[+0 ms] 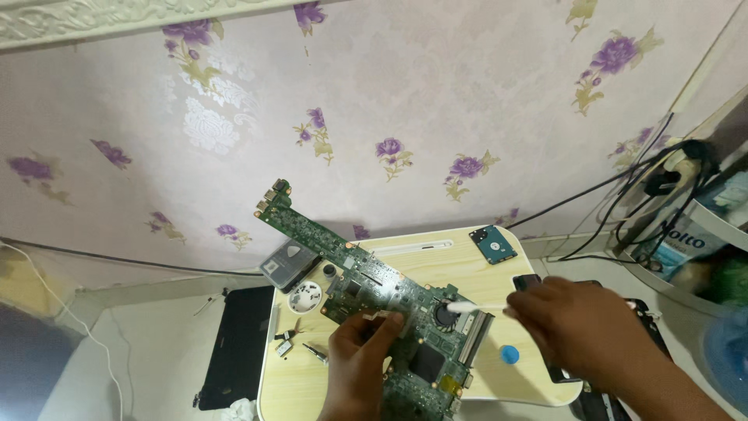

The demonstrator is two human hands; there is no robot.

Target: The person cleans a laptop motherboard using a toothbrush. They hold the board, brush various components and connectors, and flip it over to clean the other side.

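My left hand grasps the long green laptop circuit board by its near edge, fingers curled over the top, holding it tilted above the pale wooden lap table. My right hand pinches a white cotton swab by its stick; the swab's tip rests at the dark round fan recess on the board. On the table behind lie a silver rectangular hard drive at the left, a small white round dish beside it, and a blue-topped hard drive at the far right corner. A small blue round cap sits near my right wrist. A black laptop shell lies left of the table.
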